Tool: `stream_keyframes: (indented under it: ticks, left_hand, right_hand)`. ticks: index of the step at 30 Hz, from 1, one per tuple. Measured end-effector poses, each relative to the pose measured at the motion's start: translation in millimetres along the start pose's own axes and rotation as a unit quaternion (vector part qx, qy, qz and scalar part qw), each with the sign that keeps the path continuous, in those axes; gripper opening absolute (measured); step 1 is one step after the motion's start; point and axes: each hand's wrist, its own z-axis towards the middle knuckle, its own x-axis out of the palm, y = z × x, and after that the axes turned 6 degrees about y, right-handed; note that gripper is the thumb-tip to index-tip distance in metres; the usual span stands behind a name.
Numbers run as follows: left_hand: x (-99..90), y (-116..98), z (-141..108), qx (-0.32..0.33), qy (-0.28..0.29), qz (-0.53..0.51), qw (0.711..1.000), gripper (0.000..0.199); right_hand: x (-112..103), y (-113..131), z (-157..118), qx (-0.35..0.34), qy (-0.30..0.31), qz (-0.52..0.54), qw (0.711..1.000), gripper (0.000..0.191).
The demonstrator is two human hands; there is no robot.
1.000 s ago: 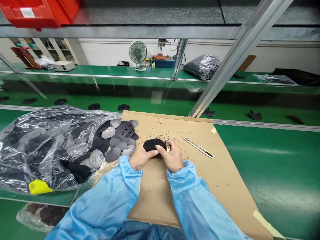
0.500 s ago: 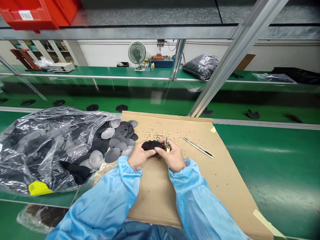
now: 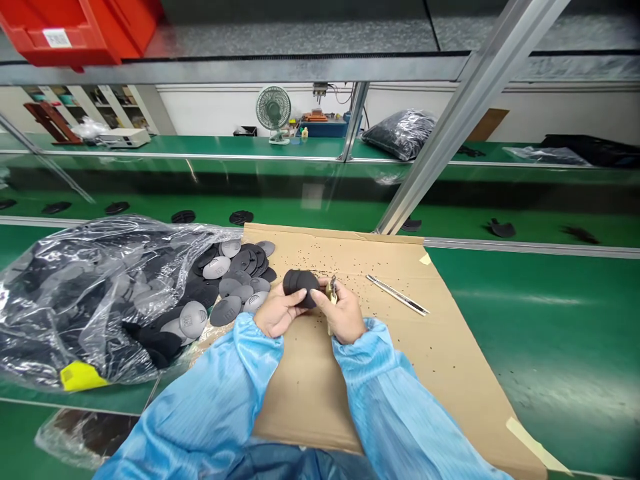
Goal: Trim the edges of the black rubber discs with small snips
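Note:
Black round discs [image 3: 302,288], overlapping one another, are held over the cardboard sheet [image 3: 305,393]. My left hand [image 3: 277,312] grips them from the left, thumb on top. My right hand [image 3: 344,313] is closed around a small cutter-like tool [image 3: 333,293] with a metal tip and pale handle; its thumb touches the discs' right edge. Left of my hands lies a pile of grey and black oval discs [image 3: 226,311], spilling from a clear plastic bag [image 3: 100,287]. Tiny black bits are scattered on the cardboard beyond my hands.
A slim knife [image 3: 397,295] lies on the cardboard to the right. Behind, black parts [image 3: 241,217] sit in a row on a green belt [image 3: 280,200]. A metal post [image 3: 450,133] slants up at the right, and a red bin [image 3: 80,33] is at the upper left.
The held discs have tilted up, so their flat faces show more fully. The tool in my right hand has turned slightly, and both hands have shifted a little left.

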Motion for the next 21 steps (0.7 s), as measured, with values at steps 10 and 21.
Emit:
stream_keyframes:
  ticks: [10,21]
  left_hand:
    - [-4.0,-6.1,-1.2,-0.102,0.004,-0.066,0.993,0.020]
    - [-3.1,-6.2,-3.6,-0.092,-0.001,-0.042,0.995,0.023]
  right_hand:
    - [2.7,7.1,-7.2,-0.175,0.002,-0.164,0.971,0.009]
    - [5.8,5.4,-8.6,-0.258,0.032,-0.249,0.933,0.014]
